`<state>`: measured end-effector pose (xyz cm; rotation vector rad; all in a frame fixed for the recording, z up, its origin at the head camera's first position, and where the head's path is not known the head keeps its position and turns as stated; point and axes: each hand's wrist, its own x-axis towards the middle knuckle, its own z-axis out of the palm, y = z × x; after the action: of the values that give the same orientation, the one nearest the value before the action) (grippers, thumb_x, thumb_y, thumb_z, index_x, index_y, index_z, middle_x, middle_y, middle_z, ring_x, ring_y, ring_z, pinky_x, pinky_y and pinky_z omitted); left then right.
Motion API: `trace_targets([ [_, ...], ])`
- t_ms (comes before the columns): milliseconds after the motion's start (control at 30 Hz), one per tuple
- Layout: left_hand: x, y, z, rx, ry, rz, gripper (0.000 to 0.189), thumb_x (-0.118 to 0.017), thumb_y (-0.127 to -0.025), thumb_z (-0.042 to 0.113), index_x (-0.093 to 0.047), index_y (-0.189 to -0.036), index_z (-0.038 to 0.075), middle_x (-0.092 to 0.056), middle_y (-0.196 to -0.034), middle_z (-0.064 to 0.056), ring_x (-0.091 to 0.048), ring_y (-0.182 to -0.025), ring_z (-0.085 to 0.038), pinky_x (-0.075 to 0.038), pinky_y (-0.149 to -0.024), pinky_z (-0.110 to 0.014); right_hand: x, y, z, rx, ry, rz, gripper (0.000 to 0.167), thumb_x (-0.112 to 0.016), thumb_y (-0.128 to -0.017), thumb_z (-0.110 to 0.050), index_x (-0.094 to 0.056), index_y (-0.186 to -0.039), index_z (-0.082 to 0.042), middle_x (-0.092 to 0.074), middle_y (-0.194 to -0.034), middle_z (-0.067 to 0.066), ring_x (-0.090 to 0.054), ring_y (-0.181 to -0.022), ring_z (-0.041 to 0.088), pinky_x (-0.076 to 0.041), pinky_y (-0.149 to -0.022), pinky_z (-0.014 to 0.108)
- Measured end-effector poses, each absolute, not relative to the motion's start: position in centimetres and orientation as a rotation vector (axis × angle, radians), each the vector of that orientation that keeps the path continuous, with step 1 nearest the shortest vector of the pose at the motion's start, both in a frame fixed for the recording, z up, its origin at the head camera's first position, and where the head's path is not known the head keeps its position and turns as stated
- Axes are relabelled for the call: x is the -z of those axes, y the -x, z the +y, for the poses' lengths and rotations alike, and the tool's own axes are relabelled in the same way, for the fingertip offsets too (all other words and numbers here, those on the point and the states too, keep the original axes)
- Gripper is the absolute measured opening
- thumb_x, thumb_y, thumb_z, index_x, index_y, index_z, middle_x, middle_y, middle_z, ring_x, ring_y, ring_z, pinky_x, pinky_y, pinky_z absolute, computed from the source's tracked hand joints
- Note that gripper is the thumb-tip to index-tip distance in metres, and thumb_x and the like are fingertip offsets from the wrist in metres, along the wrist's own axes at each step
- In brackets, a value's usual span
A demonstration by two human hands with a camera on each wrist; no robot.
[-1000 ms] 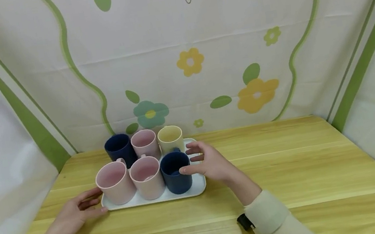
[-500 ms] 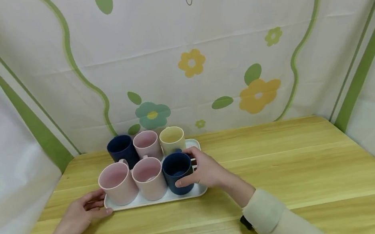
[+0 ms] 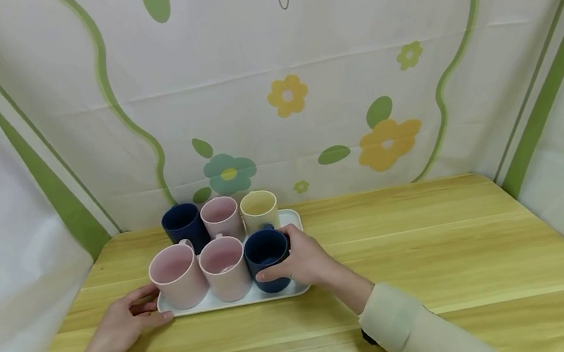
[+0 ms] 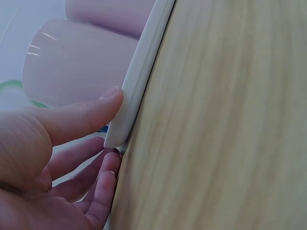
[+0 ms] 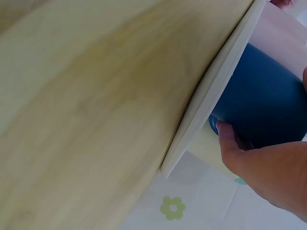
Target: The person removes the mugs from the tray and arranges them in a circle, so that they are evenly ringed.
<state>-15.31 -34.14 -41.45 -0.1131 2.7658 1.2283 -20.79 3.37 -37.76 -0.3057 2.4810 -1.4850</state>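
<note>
A white rounded tray (image 3: 292, 218) bears two rows of mugs. My left hand (image 3: 121, 329) holds its near left corner; in the left wrist view the thumb presses the rim (image 4: 139, 72) and the fingers curl at the corner. Around the front-right navy mug (image 3: 266, 251) my right hand (image 3: 306, 257) is curled, thumb across its near side and fingers behind, partly hidden. That navy mug (image 5: 268, 96) stands close over the tray in the right wrist view. Left of it are two pink mugs, one in the middle (image 3: 228, 281) and one at the left (image 3: 181, 289).
In the back row stand another navy mug (image 3: 188, 232), a pink mug (image 3: 220, 212) and a yellow mug (image 3: 259, 208). Bare wooden table (image 3: 435, 250) stretches to the right. A flower-printed white curtain (image 3: 331, 28) rises behind the table's back edge.
My right hand has moved left, from beside the front-right navy mug to a grip around it. The left hand has stayed at the tray's corner; the mugs keep their places.
</note>
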Motion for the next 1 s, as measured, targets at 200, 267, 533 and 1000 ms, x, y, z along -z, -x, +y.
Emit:
trace_targets([
  [200,41.6,15.7,-33.7,-1.207,0.097,2.775,0.083,-0.087,-0.090,0.026,-0.047,-0.154,-0.008,-0.058,-0.151,-0.029,-0.064,-0.105,-0.003,-0.051,-0.083,-0.014,37.8,20.8,3.7,1.464,0.277,2.542,0.085,-0.100,-0.073,-0.035,-0.054,-0.140,-0.010,-0.066,-0.135,0.010,-0.062,-0.121,0.029,-0.053,-0.108,0.050],
  [267,41.6,15.8,-33.6,-1.208,0.094,2.777,0.083,-0.087,-0.090,0.027,-0.048,-0.154,-0.008,-0.059,-0.150,-0.028,-0.064,-0.104,-0.001,-0.051,-0.083,-0.014,37.9,20.9,3.8,1.464,0.274,2.550,0.083,-0.100,-0.073,-0.036,-0.055,-0.138,-0.011,-0.067,-0.133,0.009,-0.062,-0.119,0.028,-0.054,-0.106,0.049],
  [533,41.3,15.2,-34.1,-1.223,0.107,2.763,0.083,-0.086,-0.091,0.025,-0.046,-0.154,-0.011,-0.057,-0.150,-0.031,-0.060,-0.098,0.008,-0.053,-0.082,-0.014,37.8,21.0,3.5,1.480,0.297,2.545,0.079,-0.098,-0.072,-0.040,-0.058,-0.133,-0.011,-0.069,-0.127,0.007,-0.063,-0.113,0.026,-0.056,-0.101,0.047],
  [1000,41.1,15.3,-34.2,-1.165,0.098,2.773,0.085,-0.086,-0.091,0.030,-0.046,-0.155,-0.009,-0.058,-0.150,-0.029,-0.063,-0.103,0.002,-0.051,-0.083,-0.013,35.7,21.3,5.5,1.589,0.291,2.570,0.072,-0.094,-0.077,-0.042,-0.060,-0.136,-0.018,-0.070,-0.130,0.002,-0.066,-0.116,0.026,-0.059,-0.099,0.049],
])
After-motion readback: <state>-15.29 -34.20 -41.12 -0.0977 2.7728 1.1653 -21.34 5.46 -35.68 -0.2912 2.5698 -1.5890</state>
